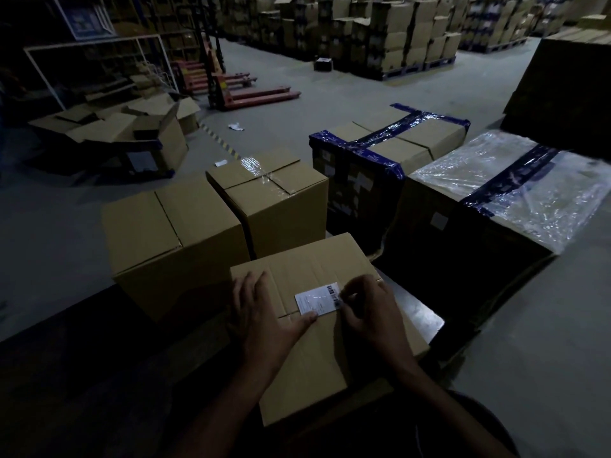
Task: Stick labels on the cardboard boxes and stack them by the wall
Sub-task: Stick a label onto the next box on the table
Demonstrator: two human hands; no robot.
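A plain cardboard box (317,368) sits right in front of me. A white label (316,298) with a barcode lies on its top, across the flap seam. My left hand (264,312) rests flat on the box top, its thumb pressing the label's lower left corner. My right hand (370,312) pinches the label's right edge with its fingertips. Two more plain boxes stand just beyond: a larger one (172,246) to the left and a clear-taped one (274,200) behind.
A box bound with blue tape (386,150) and a plastic-wrapped box (509,190) stand at the right. Open, flattened cartons (125,127) lie at the left. Red pallet jacks (241,90) and stacked pallets of boxes (396,38) fill the far floor.
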